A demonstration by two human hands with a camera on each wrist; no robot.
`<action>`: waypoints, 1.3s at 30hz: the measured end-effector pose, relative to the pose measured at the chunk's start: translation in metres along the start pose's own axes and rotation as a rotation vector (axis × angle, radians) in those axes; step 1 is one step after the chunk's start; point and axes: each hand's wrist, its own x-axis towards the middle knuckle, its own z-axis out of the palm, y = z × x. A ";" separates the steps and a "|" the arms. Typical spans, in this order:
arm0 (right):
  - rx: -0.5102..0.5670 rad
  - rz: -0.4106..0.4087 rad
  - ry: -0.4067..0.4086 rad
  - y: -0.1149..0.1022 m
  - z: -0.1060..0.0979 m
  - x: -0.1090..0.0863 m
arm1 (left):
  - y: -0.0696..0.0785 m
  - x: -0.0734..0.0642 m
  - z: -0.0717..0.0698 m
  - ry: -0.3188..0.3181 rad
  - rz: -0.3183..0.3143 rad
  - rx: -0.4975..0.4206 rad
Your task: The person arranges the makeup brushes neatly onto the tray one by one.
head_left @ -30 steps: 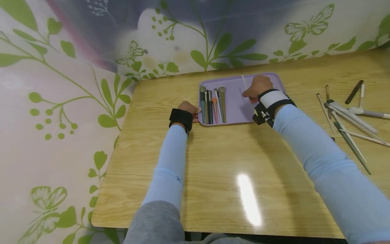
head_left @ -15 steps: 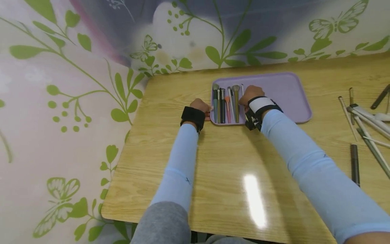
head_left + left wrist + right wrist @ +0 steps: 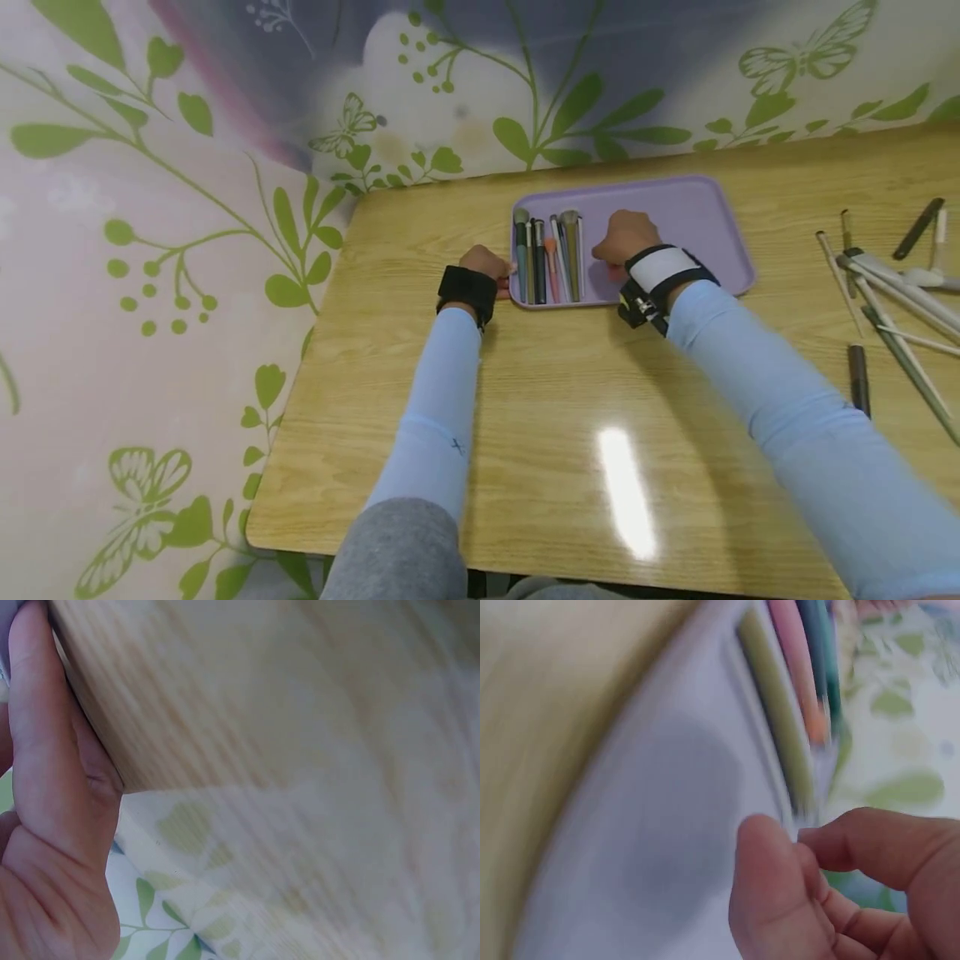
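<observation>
Several makeup brushes lie side by side in the left part of a purple tray [image 3: 682, 217]. The rightmost is a thin pale brush [image 3: 581, 258], beside a fluffy brush [image 3: 572, 254] with an olive handle; a short pink brush [image 3: 552, 271] lies further left. My left hand [image 3: 485, 265] holds the tray's left rim; its long straight digit reaches the tray in the left wrist view. Over the tray, just right of the brushes, is my right hand [image 3: 628, 237]. Its fingers are loosely bent with nothing between them, thumb and index tips close together in the right wrist view.
More brushes lie loosely crossed on the wooden table [image 3: 420, 400] at the right, among them a thick grey-white brush [image 3: 892, 279] and a dark-handled brush [image 3: 859, 379]. A patterned wall [image 3: 420, 100] borders the table behind and on the left.
My right hand brought the thin pale brush left, laid it beside the fluffy brush, let it go and moved slightly right. The left hand stays at the tray rim.
</observation>
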 end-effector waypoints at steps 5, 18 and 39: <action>-0.027 0.079 0.096 0.061 -0.043 -0.030 | 0.000 0.002 0.004 -0.008 0.013 0.008; -0.189 0.314 0.201 0.178 -0.051 -0.083 | 0.002 0.006 0.001 0.002 0.021 0.049; -0.070 0.206 0.208 0.114 -0.056 -0.062 | -0.001 0.010 0.010 0.010 0.015 0.055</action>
